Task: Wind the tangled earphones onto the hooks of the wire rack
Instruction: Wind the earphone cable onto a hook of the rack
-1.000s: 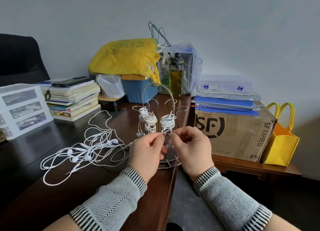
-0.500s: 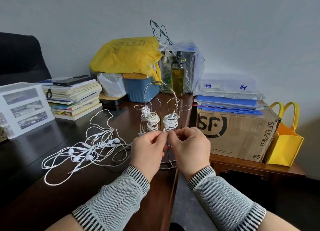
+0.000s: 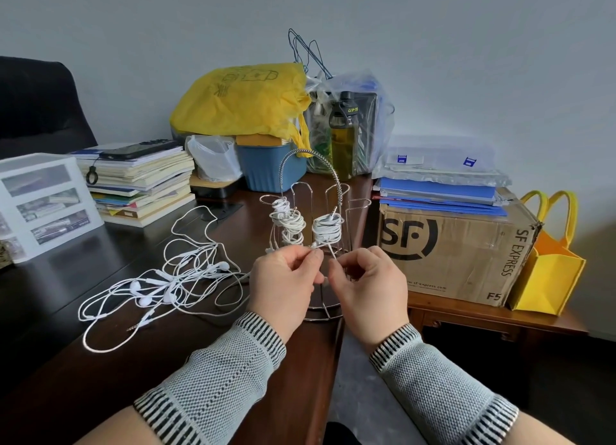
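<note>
A chrome wire rack (image 3: 356, 207) with an arched spring handle stands at the desk's right edge. Two white earphone bundles are wound on its hooks, one on the left (image 3: 287, 222) and one on the right (image 3: 327, 228). My left hand (image 3: 283, 286) and my right hand (image 3: 370, 286) are held just in front of the rack, each pinching the loose white end of the right bundle's cord between thumb and fingers. A tangled heap of white earphones (image 3: 166, 279) lies on the dark desk to the left of my hands.
Behind the rack stand a blue bin (image 3: 271, 164), a yellow bag (image 3: 243, 99) and an olive bottle (image 3: 343, 137). Stacked books (image 3: 140, 184) and a white drawer unit (image 3: 43, 197) sit at left. A cardboard box (image 3: 456, 254) and yellow tote (image 3: 546, 264) rest on a lower table at right.
My hands have drawn slightly apart and the cord end between them shows more clearly. The view has shifted a little; rack and tangled heap stay put.
</note>
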Available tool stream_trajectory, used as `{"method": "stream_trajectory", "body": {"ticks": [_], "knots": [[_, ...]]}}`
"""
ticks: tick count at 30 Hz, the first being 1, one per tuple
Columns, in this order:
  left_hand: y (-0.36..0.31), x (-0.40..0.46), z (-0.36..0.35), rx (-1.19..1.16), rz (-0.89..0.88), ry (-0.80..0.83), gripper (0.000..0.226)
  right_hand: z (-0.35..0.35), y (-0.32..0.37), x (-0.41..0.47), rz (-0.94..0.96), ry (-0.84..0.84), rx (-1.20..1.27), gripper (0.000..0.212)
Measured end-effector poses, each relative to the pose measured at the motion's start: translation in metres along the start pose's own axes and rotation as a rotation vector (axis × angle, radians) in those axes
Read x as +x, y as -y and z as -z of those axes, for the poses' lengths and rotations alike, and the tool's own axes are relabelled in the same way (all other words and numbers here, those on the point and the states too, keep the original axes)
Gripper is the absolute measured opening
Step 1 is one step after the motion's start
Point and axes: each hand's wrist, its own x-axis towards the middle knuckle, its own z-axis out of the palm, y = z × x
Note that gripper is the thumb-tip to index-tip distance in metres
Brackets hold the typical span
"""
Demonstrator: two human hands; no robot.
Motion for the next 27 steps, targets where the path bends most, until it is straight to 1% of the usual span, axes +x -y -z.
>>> {"method": "stream_trajectory", "body": {"ticks": [3,5,7,9,10,13,15,17,19,22,24,25,27], "knots": [[0.002,0.002,0.000,0.084,-0.044,0.007,0.008,0.002,-0.001,-0.003,0.005,0.044,0.044,0.016],[0.005,0.004,0.002,0.146,-0.074,-0.005,0.014,0.005,-0.002,-0.004,-0.039,0.051,0.144,0.016],[0.007,0.009,0.004,0.196,-0.081,-0.019,0.017,0.007,-0.005,-0.002,-0.060,0.020,0.195,0.017],[0.008,0.013,0.007,0.228,-0.081,-0.021,0.017,0.007,-0.011,0.002,-0.032,0.020,0.140,0.017],[0.009,0.016,0.008,0.238,-0.079,-0.017,0.015,0.006,-0.014,0.005,-0.013,0.054,0.093,0.021],[0.012,0.032,0.011,0.261,-0.073,0.022,0.016,0.002,-0.019,0.012,0.032,0.278,-0.050,0.040],[0.013,0.043,0.010,0.290,-0.061,0.050,0.018,-0.003,-0.021,0.019,0.045,0.405,-0.103,0.049],[0.017,0.054,0.008,0.289,-0.044,0.036,0.016,-0.009,-0.024,0.027,0.039,0.501,-0.142,0.053],[0.023,0.061,0.005,0.275,-0.018,-0.019,0.010,-0.015,-0.027,0.035,0.042,0.570,-0.200,0.052],[0.030,0.070,0.004,0.275,0.003,-0.161,0.006,-0.028,-0.033,0.049,0.061,0.605,-0.265,0.049],[0.031,0.075,0.004,0.302,-0.019,-0.213,0.008,-0.038,-0.035,0.056,0.074,0.593,-0.284,0.046],[0.032,0.077,0.004,0.304,-0.029,-0.202,0.012,-0.044,-0.035,0.059,0.080,0.583,-0.295,0.045],[0.035,0.077,0.003,0.311,-0.041,-0.119,0.016,-0.053,-0.034,0.061,0.108,0.561,-0.331,0.044]]}}
